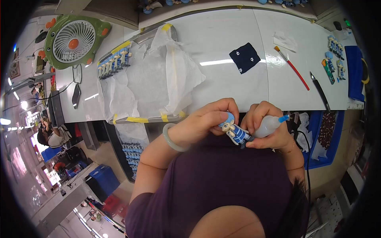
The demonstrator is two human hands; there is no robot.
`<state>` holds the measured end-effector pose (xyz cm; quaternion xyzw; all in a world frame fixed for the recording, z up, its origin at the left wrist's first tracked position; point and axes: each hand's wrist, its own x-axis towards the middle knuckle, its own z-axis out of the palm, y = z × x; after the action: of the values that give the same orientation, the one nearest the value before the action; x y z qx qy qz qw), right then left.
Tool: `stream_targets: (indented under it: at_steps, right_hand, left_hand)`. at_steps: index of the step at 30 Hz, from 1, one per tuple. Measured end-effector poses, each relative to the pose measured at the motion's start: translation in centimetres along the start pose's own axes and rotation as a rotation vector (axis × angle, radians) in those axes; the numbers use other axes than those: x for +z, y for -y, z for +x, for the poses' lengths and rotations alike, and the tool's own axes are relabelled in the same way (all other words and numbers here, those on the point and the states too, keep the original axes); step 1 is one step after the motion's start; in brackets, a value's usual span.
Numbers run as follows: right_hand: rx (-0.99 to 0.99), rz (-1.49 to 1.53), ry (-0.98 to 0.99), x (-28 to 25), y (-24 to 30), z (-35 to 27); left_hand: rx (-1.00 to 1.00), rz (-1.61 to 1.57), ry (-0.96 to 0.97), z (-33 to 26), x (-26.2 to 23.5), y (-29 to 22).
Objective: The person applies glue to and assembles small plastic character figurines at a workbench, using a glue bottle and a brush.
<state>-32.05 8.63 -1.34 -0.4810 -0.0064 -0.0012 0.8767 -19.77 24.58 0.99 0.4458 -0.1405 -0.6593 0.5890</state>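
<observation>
A small blue-haired figurine (pixel 238 135) in a blue-and-white striped outfit is held tilted in front of my chest. My left hand (pixel 212 118) is closed on its head, thumb and fingers pinching the hair. My right hand (pixel 281 138) steadies the figurine near its feet with thumb and fingertips. That same hand also cradles a translucent squeeze bottle (pixel 266 126) in its palm, the blue tip pointing away to the right. Both hands are close together at the table's near edge. Some of the right fingers are hidden behind the bottle.
A paper-lined tray (pixel 164 118) holds a row of figurines (pixel 114 64). A green fan (pixel 73 43) stands far left. Toward the right lie a dark cloth (pixel 245 58), a red-handled brush (pixel 293 69), a black craft knife (pixel 320 90) and more figurines (pixel 335 47). A blue bin (pixel 332 152) sits below the table.
</observation>
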Motion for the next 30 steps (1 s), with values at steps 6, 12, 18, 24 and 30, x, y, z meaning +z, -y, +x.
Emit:
stream_targets:
  at_steps: [6,12,18,24,30]
  right_hand:
    - [0.040,-0.027,0.026,-0.2,-0.3,0.1]
    - [0.065,0.039,-0.012,-0.5,1.2,0.2]
    - [0.089,-0.062,-0.129,-0.5,2.5,-0.2]
    - [0.052,-0.365,-0.146,-0.9,2.5,-0.2]
    - [0.033,-0.382,-0.194,-0.7,2.4,0.0]
  left_hand:
    - [-0.003,0.078,0.010,-0.2,0.0,0.1]
    - [0.145,-0.052,0.130,-0.1,-0.4,0.7]
    - [0.215,-0.191,0.252,-0.3,-0.6,0.9]
    - [0.097,-0.376,0.301,-0.1,-0.7,1.1]
    - [0.087,-0.344,0.350,0.0,-0.5,1.1]
